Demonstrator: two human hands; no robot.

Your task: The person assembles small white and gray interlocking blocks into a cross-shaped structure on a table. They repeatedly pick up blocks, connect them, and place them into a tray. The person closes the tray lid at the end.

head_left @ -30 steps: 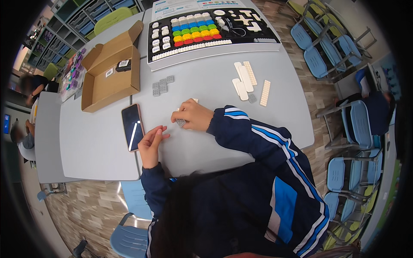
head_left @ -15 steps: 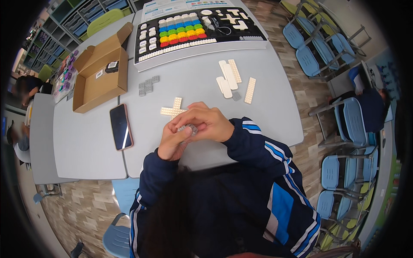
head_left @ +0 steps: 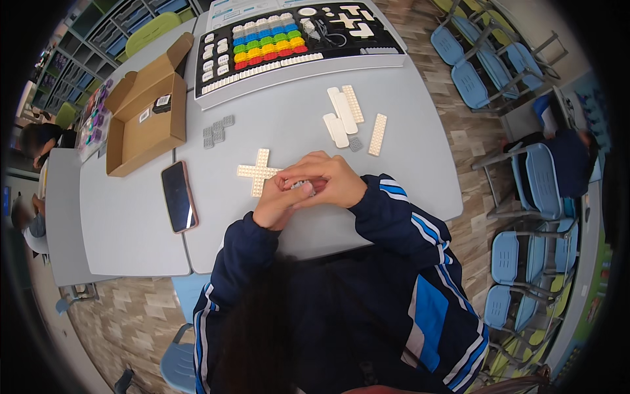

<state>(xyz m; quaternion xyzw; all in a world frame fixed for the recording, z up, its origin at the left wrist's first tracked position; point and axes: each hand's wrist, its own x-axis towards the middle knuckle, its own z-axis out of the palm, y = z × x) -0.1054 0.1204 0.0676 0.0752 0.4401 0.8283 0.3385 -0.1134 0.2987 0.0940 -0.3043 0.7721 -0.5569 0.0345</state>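
My left hand and my right hand are closed together around a small grey studded building brick, above the near part of the table. Fingers cover most of the brick. Just beyond my left hand lies a cream studded cross, its right arm partly hidden by my fingers. Several grey studded bricks sit in a cluster farther off to the left. To the right are smooth white plates, cream studded plates and one grey brick.
A phone lies left of my hands, beside an open cardboard box. At the table's far side stands a kit tray of coloured bricks and white parts. Blue chairs are stacked on the right; other people sit at both sides.
My hands have shifted slightly right and drawn closer together, so less of the grey brick shows. The view has moved a little; the pieces on the table stay put.
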